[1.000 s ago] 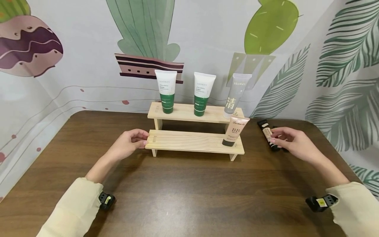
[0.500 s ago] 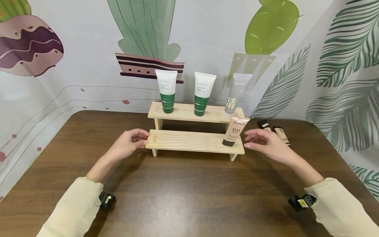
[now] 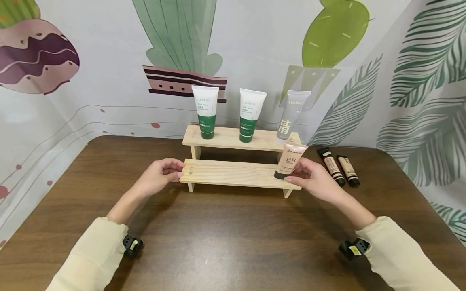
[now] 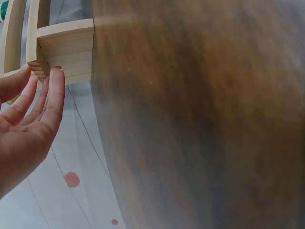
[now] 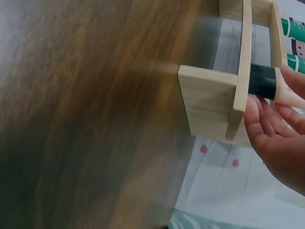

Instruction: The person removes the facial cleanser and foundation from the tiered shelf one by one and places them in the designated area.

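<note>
A two-tier wooden display stand stands on the brown table. My left hand holds the left end of its lower shelf; in the left wrist view, the thumb lies by the board and the fingers reach to the side leg. On the right end of that shelf a pink BB cream tube stands on its black cap. My right hand grips this tube low down, thumb in front, other fingers partly hidden behind it. In the right wrist view, its fingers also lie right at the board's end.
On the upper shelf stand two white-and-green tubes and a grey tube. Two slim black-capped tubes lie on the table to the right. A patterned cloth hangs behind.
My right hand has left the slim tubes lying at the right and moved left to the BB cream tube. My left hand has stayed at the stand's end.
</note>
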### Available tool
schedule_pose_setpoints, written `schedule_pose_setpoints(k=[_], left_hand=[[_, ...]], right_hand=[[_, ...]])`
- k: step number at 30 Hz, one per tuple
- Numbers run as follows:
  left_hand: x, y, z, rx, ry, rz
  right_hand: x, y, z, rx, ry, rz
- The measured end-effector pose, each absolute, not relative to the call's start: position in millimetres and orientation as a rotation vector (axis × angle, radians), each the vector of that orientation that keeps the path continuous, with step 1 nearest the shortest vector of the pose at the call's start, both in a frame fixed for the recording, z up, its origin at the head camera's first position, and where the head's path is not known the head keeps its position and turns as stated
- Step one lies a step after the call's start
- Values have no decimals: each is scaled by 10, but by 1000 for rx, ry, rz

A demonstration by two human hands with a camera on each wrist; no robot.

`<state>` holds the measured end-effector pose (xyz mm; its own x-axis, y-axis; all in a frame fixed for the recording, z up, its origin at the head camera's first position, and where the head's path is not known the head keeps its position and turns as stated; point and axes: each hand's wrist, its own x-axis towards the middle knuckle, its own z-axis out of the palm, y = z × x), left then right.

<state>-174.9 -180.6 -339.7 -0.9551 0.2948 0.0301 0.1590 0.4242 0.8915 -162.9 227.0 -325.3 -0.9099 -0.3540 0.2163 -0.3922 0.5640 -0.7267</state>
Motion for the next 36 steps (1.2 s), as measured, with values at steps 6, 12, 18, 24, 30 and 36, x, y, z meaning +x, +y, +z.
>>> schedule_pose_setpoints(k=[6, 12, 18, 24, 30, 36], left_hand=[[-1772, -1801, -3418, 392, 2538, 1560], [-1784, -1799, -3436, 393, 2541, 1555], [-1789, -1801, -3438, 384, 2550, 1541], [-1788, -1804, -3438, 385, 2555, 1537], [-1786, -1810, -3437, 376, 2555, 1534], [-1786, -1807, -3442, 392, 2554, 1538]], right_hand=[[-1649, 2214, -3283, 623, -2725, 1260], [-1654, 2201, -3285, 620, -2714, 1260], [-1654, 2205, -3288, 605, -2723, 1255], [-1630, 2255, -3269, 578, -2728, 1282], [-1608, 2376, -3248, 572, -2712, 1279], [-1561, 2531, -3218, 543, -2724, 1272]])
